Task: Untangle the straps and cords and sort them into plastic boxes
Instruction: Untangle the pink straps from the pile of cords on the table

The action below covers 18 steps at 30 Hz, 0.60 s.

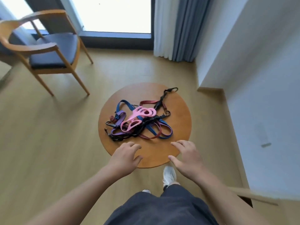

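A tangled heap of straps and cords [139, 122] lies in the middle of a small round wooden table [178, 120]. It mixes a pink looped band [140, 113], a purple strap [121, 116], blue [164, 123] and dark red bungee cords [147, 102] and a black cord with hooks [163, 97]. My left hand [125, 155] and my right hand [186, 154] hover over the table's near edge, fingers relaxed and spread, holding nothing. Both stay short of the heap. No plastic boxes are in view.
A wooden armchair with a dark seat [48, 49] stands at the back left. Grey curtains [180, 28] and a window are behind the table, a white wall [259, 78] runs along the right. My white shoe [169, 175] is on the wood floor under the table's edge.
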{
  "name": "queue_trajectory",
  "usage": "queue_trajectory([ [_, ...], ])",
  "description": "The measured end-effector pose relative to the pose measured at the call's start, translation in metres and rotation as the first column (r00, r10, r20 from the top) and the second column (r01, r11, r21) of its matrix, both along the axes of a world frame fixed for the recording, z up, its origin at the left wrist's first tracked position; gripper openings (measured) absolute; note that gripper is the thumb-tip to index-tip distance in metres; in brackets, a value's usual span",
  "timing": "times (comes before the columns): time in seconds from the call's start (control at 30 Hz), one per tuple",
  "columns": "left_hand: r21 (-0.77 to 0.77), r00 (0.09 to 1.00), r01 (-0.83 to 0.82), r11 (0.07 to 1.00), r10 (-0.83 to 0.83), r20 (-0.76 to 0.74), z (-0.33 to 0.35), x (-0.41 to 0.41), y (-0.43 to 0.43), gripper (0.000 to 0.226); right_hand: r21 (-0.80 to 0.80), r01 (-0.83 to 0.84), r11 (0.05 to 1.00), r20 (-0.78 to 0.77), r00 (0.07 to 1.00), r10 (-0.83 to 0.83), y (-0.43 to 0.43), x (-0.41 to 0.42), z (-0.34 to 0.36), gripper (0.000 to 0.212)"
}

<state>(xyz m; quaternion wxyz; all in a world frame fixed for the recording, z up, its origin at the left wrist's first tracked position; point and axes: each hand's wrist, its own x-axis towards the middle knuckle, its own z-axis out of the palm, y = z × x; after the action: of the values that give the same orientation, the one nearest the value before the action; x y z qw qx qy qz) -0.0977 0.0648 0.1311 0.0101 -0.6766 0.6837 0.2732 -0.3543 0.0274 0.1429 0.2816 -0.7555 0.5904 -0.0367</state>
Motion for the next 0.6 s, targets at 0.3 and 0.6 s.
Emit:
queue_trajectory([
  [0.3,0.095,0.935,-0.353,0.931,0.355,-0.006,-0.034,0.016,-0.092,0.043,0.074,-0.279,0.957,0.090,0.958,0.272,-0.122,0.053,-0.029,0.059],
  [0.6,0.168,0.839,-0.543,0.823,0.520,0.162,-0.113,0.039,-0.205,0.039,0.152,-0.368,0.917,0.163,0.925,0.344,-0.175,0.071,-0.071,0.056],
])
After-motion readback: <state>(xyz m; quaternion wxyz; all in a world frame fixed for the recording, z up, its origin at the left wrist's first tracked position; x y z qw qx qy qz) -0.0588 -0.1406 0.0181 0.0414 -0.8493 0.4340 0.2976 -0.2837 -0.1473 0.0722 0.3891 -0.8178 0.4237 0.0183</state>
